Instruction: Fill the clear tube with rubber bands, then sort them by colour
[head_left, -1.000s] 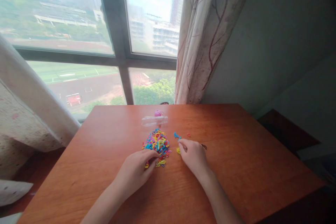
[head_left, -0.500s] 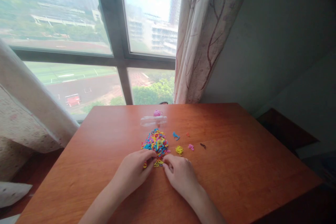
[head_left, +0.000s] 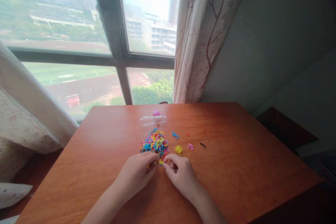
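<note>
A heap of small coloured rubber bands (head_left: 154, 142) lies on the wooden table just beyond my hands. My right hand (head_left: 181, 169) pinches a yellow rubber band (head_left: 161, 161) between thumb and index finger. Close by on the other side, my left hand (head_left: 139, 168) is closed at the near edge of the heap, a few bands partly hidden under its fingers; what its fingertips hold cannot be made out. Right of the heap are sorted little groups: yellow bands (head_left: 179, 149), blue bands (head_left: 175, 135), pink bands (head_left: 190, 146), a dark band (head_left: 202, 145) and a red one (head_left: 187, 134).
Behind the heap, a clear plastic container (head_left: 153, 121) lies on its side, with a purple object (head_left: 156, 112) beside it. The wooden table (head_left: 236, 168) reaches to the window (head_left: 119, 59). Curtains (head_left: 199, 42) hang at both sides of the window.
My fingertips have drawn a yellow rubber band up from the near edge of the heap, and it now shows between my hands. The sorted groups stay where they were.
</note>
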Demonstrator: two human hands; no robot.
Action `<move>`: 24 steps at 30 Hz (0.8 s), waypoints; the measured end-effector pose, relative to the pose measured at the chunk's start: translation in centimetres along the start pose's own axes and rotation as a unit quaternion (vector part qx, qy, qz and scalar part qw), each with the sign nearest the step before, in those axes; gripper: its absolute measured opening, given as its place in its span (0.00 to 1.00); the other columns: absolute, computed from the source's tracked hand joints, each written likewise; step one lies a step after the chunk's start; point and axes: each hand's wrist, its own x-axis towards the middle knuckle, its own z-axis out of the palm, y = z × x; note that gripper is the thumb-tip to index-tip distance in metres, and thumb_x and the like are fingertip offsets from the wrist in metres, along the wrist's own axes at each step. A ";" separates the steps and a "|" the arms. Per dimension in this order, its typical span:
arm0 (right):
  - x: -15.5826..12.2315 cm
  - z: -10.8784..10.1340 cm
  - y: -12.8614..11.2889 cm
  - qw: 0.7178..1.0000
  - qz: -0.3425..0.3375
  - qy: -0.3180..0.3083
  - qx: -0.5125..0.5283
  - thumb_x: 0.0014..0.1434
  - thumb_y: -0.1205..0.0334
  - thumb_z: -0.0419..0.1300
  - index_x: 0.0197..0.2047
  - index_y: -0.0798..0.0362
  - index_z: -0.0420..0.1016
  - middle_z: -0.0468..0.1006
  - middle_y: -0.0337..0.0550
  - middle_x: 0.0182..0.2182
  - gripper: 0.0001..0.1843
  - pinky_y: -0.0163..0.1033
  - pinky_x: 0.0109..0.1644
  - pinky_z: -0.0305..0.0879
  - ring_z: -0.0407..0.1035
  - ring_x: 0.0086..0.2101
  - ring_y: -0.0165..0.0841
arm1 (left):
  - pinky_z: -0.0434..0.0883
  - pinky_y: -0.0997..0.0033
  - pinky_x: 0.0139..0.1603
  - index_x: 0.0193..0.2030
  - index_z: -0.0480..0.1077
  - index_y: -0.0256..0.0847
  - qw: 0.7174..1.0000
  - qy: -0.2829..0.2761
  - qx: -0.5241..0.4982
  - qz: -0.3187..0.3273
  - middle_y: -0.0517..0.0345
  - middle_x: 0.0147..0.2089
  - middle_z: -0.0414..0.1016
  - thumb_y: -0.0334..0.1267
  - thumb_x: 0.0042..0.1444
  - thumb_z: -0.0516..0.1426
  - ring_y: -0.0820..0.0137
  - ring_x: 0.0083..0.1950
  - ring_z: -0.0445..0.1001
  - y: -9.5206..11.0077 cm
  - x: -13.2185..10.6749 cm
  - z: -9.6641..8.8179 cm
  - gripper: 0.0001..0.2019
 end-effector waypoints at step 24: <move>0.4 -3.3 4.0 0.973 0.046 0.131 -0.182 0.61 0.60 0.56 0.34 0.52 0.76 0.65 0.33 0.16 0.09 0.35 0.28 0.49 0.61 0.20 0.30 | 0.68 0.75 0.38 0.39 0.73 0.45 1.000 0.025 -0.006 0.011 0.60 0.39 0.80 0.31 0.60 0.51 0.68 0.39 0.77 -0.7 0.0 0.1 0.10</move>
